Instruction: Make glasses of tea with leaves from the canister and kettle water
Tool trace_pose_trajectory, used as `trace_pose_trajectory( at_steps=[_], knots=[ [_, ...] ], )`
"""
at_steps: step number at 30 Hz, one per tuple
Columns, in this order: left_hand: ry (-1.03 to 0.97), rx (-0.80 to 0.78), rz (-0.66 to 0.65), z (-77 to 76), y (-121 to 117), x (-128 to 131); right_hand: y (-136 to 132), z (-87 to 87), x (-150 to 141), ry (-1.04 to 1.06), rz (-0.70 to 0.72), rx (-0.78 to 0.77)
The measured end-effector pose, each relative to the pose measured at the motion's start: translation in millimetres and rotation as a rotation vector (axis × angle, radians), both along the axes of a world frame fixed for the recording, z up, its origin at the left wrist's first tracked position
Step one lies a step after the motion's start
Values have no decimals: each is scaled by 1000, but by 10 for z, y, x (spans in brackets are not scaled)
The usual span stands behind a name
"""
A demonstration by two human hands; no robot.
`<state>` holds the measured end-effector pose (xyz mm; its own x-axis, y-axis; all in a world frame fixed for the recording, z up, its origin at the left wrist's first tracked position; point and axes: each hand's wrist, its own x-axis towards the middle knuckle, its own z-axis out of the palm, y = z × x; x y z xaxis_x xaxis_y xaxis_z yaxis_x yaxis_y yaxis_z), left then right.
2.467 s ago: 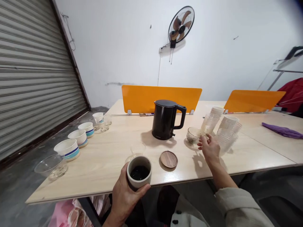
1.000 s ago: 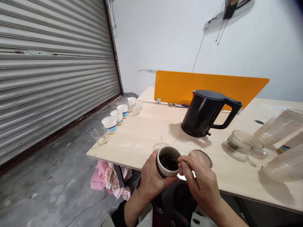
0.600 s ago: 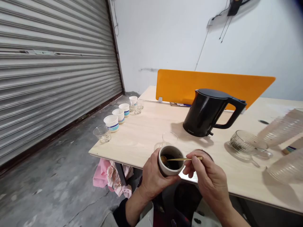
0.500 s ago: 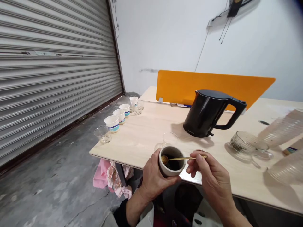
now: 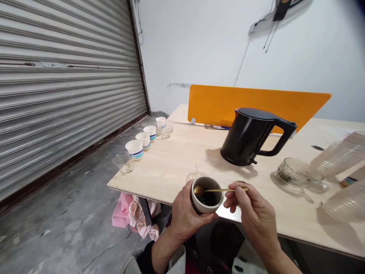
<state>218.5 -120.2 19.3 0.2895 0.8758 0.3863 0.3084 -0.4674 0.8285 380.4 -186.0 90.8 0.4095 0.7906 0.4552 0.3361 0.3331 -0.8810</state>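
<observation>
My left hand (image 5: 185,219) is wrapped round a small grey ceramic jar (image 5: 205,205) with dark contents, held at the table's near edge. My right hand (image 5: 252,211) pinches the handle of a thin gold spoon (image 5: 219,190); the spoon lies level over the jar with its bowl above the jar's left rim. Just behind the jar stands a small clear glass cup (image 5: 204,168). The jar's wooden lid is mostly hidden behind my right hand.
A black electric kettle (image 5: 251,136) stands mid-table before an orange divider (image 5: 256,106). A glass bowl (image 5: 293,173) and stacks of clear plastic cups (image 5: 339,156) lie to the right. Paper cups (image 5: 136,149) and small glasses (image 5: 123,162) line the left table edge. A pink bag (image 5: 128,215) sits below.
My right hand left the glass bowl and took up the spoon, dipped it in the jar, then lifted it level over the rim. My view swung left and down.
</observation>
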Motion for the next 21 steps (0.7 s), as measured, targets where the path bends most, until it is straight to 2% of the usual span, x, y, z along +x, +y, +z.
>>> trace_pose_trajectory(
  at_steps=[3,5,8,15,18,21],
  knots=[
    [3,-1,15,-29,-6,5,-13,-8,-39,-227,58,-7],
    [-7,5,17,-41,-8,7,-28,-5,-48,-271,83,-16],
    [-14,9,7,-35,-8,3,-38,7,-36,-150,89,-41],
    [-7,19,-8,-5,-6,-13,2,11,109,321,23,-60],
    [-13,40,-10,-11,3,-16,17,10,171,410,1,-50],
    [-11,40,-6,-3,11,-15,26,2,184,406,-14,-41]
  ],
)
